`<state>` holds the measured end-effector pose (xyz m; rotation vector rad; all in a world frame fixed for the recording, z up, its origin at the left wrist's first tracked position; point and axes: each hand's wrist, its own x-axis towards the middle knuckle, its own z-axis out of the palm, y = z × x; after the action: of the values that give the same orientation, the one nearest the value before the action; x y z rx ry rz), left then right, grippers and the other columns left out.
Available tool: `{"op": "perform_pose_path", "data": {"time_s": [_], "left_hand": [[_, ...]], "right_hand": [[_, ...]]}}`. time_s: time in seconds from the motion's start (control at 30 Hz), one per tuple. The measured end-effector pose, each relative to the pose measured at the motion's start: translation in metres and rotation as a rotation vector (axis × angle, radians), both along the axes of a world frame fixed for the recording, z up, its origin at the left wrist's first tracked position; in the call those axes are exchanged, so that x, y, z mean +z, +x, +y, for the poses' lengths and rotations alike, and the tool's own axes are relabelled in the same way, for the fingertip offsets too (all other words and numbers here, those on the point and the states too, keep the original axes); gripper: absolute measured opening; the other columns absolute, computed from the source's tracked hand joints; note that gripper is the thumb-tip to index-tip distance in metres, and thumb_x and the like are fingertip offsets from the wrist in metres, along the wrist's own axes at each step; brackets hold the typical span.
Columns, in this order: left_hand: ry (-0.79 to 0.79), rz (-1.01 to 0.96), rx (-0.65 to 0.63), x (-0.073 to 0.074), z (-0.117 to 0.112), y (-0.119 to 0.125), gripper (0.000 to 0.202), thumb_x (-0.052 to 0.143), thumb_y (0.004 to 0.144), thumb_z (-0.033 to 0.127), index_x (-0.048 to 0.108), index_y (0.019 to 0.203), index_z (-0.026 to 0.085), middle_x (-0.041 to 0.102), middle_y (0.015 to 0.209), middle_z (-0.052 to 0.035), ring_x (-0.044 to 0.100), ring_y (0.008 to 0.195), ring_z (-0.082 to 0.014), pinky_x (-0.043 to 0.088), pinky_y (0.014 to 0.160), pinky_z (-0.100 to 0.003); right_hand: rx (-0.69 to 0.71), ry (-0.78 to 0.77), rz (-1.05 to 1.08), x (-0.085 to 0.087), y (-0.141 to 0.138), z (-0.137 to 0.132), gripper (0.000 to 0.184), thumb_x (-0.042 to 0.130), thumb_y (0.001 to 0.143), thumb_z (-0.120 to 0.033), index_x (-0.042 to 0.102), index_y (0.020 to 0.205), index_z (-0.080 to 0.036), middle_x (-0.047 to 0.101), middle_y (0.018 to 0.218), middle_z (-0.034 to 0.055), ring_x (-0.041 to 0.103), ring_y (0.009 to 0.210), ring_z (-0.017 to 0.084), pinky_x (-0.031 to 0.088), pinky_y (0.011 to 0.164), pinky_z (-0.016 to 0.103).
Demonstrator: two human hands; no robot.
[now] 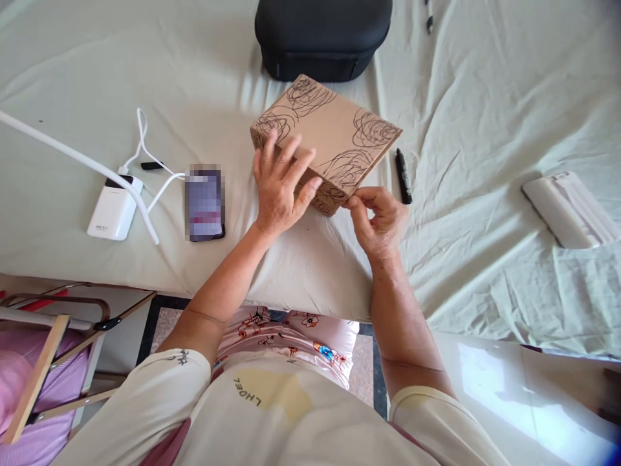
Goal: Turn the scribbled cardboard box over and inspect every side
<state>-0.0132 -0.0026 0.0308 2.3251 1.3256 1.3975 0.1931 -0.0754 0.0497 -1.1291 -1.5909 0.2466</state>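
One cardboard box (334,133), scribbled in black, lies on a pale bed sheet (485,129). Left hand (279,188) rests spread flat on the box's near-left top. Right hand (381,217) pinches its near corner. Right of box: one black marker (403,176). Left of box: one phone (204,202), one white power bank (114,208). Behind box: one black case (323,35).

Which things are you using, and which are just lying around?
In use: cardboard box, left hand flat on it, right hand pinching its near corner.
Lying about: black marker, phone, power bank, white cable, black case.
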Motion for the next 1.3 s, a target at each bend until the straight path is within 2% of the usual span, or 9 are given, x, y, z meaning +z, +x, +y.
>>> {"op": "perform_pose_path", "data": {"time_s": [0.13, 0.27, 0.37, 0.5, 0.6, 0.7, 0.9, 1.13, 1.3], "left_hand": [[0.086, 0.08, -0.172, -0.003, -0.012, 0.017, 0.07, 0.038, 0.098, 0.081, 0.053, 0.15, 0.036, 0.049, 0.166, -0.0053, 0.019, 0.169, -0.0321, 0.02, 0.136, -0.061], [0.061, 0.077, -0.239, -0.006, -0.012, 0.019, 0.068, 0.036, 0.101, 0.078, 0.05, 0.152, 0.036, 0.044, 0.168, -0.0049, 0.019, 0.169, -0.0344, 0.023, 0.135, -0.063], [0.068, 0.073, -0.268, -0.008, -0.009, 0.018, 0.062, 0.036, 0.102, 0.075, 0.049, 0.151, 0.037, 0.044, 0.169, -0.0033, 0.019, 0.169, -0.0336, 0.024, 0.136, -0.063], [0.197, 0.071, -0.249, -0.002, -0.012, 0.018, 0.049, 0.031, 0.109, 0.061, 0.052, 0.143, 0.034, 0.053, 0.16, -0.0061, 0.032, 0.165, -0.0269, 0.037, 0.133, -0.054], [0.125, 0.096, -0.249, 0.007, -0.016, 0.015, 0.048, 0.023, 0.11, 0.055, 0.056, 0.137, 0.033, 0.058, 0.156, -0.0062, 0.039, 0.162, -0.0253, 0.04, 0.132, -0.055], [0.032, 0.125, -0.256, 0.015, -0.016, 0.011, 0.054, 0.015, 0.11, 0.052, 0.062, 0.129, 0.032, 0.063, 0.152, -0.0059, 0.045, 0.159, -0.0252, 0.042, 0.13, -0.057], [0.05, 0.065, -0.279, 0.018, -0.006, -0.001, 0.051, 0.018, 0.111, 0.049, 0.065, 0.121, 0.03, 0.069, 0.144, -0.0064, 0.052, 0.153, -0.023, 0.045, 0.128, -0.053], [0.093, 0.009, -0.169, 0.008, 0.005, -0.013, 0.048, 0.021, 0.111, 0.041, 0.067, 0.117, 0.03, 0.073, 0.14, -0.0043, 0.057, 0.149, -0.0234, 0.044, 0.127, -0.054], [0.1, -0.01, 0.04, 0.001, 0.003, -0.009, 0.033, 0.039, 0.107, 0.038, 0.069, 0.121, 0.03, 0.071, 0.145, -0.005, 0.053, 0.152, -0.0269, 0.028, 0.133, -0.055]], "right_hand": [[0.028, 0.094, -0.09, 0.002, -0.009, -0.003, 0.017, 0.062, 0.101, -0.031, 0.066, 0.087, -0.022, 0.072, 0.077, -0.0017, 0.066, 0.065, 0.009, 0.055, 0.064, 0.024], [-0.086, 0.235, -0.074, 0.002, -0.008, 0.0, 0.017, 0.061, 0.102, -0.03, 0.065, 0.087, -0.023, 0.066, 0.073, -0.0027, 0.056, 0.059, 0.009, 0.049, 0.059, 0.025], [-0.191, 0.335, -0.126, 0.002, -0.003, 0.003, 0.006, 0.066, 0.1, -0.029, 0.07, 0.099, -0.025, 0.067, 0.086, -0.0002, 0.062, 0.074, 0.013, 0.054, 0.068, 0.029], [-0.254, 0.243, -0.182, -0.002, 0.007, 0.007, 0.015, 0.069, 0.099, -0.039, 0.076, 0.11, -0.03, 0.064, 0.108, 0.0046, 0.064, 0.102, 0.02, 0.057, 0.092, 0.043], [-0.256, 0.153, -0.101, -0.006, 0.014, 0.011, 0.02, 0.065, 0.101, -0.045, 0.077, 0.111, -0.032, 0.061, 0.114, 0.0061, 0.062, 0.109, 0.023, 0.054, 0.102, 0.05], [-0.307, 0.137, -0.032, -0.007, 0.018, 0.014, 0.026, 0.063, 0.101, -0.05, 0.077, 0.107, -0.029, 0.062, 0.114, 0.0073, 0.062, 0.111, 0.025, 0.053, 0.105, 0.055], [-0.371, 0.173, -0.045, -0.004, 0.02, 0.014, 0.025, 0.063, 0.101, -0.048, 0.078, 0.104, -0.028, 0.065, 0.111, 0.0074, 0.063, 0.109, 0.023, 0.055, 0.104, 0.052], [-0.194, 0.14, 0.013, -0.003, 0.021, 0.013, 0.021, 0.067, 0.1, -0.043, 0.077, 0.109, -0.027, 0.067, 0.101, 0.0051, 0.066, 0.094, 0.018, 0.06, 0.085, 0.038], [-0.12, 0.165, -0.047, -0.001, 0.005, 0.008, 0.016, 0.069, 0.099, -0.039, 0.076, 0.104, -0.026, 0.071, 0.09, 0.0024, 0.067, 0.082, 0.015, 0.06, 0.077, 0.033]]}}
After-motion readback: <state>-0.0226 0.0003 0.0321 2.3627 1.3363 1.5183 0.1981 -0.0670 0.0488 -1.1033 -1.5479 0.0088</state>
